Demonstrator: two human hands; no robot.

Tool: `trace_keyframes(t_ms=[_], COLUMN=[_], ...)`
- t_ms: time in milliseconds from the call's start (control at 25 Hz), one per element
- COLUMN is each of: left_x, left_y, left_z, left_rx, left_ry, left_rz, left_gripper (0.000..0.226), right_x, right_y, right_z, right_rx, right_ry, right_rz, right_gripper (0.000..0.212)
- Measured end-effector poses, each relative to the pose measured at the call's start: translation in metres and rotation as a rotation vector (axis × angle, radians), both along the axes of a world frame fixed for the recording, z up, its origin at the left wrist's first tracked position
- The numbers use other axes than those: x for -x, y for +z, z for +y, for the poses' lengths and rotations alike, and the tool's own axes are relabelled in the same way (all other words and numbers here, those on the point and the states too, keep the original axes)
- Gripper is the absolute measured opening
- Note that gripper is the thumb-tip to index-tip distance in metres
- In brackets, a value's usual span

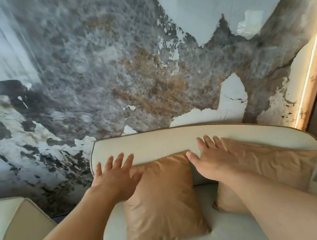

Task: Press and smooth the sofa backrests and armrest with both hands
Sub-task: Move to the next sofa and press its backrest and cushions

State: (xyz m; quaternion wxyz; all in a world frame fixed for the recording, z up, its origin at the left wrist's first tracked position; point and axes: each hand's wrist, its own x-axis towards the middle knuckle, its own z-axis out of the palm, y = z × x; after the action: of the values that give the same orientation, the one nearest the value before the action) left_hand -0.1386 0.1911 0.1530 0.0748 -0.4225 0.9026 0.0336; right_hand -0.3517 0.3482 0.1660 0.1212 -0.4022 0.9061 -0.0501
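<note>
A cream sofa backrest with brown piping runs across the middle of the head view, against a marble wall. My left hand lies flat on its left end, fingers spread, palm down. My right hand rests flat on the backrest's right half, fingers spread, its outer edge over a tan cushion. Between my hands a second tan cushion leans upright against the backrest on the cream seat. Neither hand holds anything.
Another cream sofa section stands at the lower left, apart from this one. A dark marble wall panel rises right behind the backrest. A lit strip runs along the wall's right edge.
</note>
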Motion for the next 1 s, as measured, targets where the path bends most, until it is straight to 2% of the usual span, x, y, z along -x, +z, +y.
trace_keyframes(t_ms=[440, 680, 840, 1000], left_x=[-0.293, -0.417, -0.493, -0.55], left_y=[0.068, 0.096, 0.11, 0.127], left_z=[-0.013, -0.029, -0.015, -0.002], left_rx=[-0.034, 0.036, 0.114, 0.156], left_ry=[0.138, 0.303, 0.468, 0.525], left_rz=[0.089, 0.116, 0.101, 0.053], left_gripper=[0.068, 0.068, 0.068, 0.068], right_x=[-0.259, -0.363, -0.431, -0.482], right_y=[0.068, 0.093, 0.086, 0.073], right_z=[-0.023, -0.067, -0.099, -0.114], right_rx=[-0.045, -0.012, 0.02, 0.011], right_ry=[0.011, 0.178, 0.354, 0.443], right_rz=[-0.058, -0.059, -0.049, -0.097], right_gripper=[0.075, 0.073, 0.073, 0.074])
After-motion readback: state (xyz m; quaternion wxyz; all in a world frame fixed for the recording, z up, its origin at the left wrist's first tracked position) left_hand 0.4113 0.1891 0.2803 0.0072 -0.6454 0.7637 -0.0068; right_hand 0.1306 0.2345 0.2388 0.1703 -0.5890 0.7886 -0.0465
